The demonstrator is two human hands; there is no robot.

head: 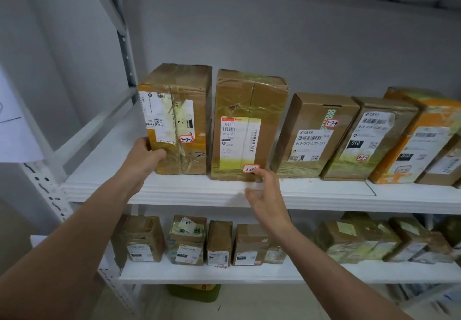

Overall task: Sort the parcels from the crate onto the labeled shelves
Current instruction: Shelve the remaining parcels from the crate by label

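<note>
A tall brown parcel (177,117) with a red-edged tag "3-2-2" stands upright at the left end of the upper white shelf (199,192). My left hand (143,156) grips its lower left corner, thumb across the front. Beside it stands a second tall parcel (245,125) with a white and yellow label and a small red-edged tag. My right hand (265,190) is open, fingertips touching that parcel's lower right front corner at the shelf edge. The crate is not in view.
Several more labeled parcels (314,132) lean in a row to the right on the upper shelf. The lower shelf (224,273) holds several smaller boxes. A grey metal upright (124,45) stands at the left. A green object (194,292) sits on the floor.
</note>
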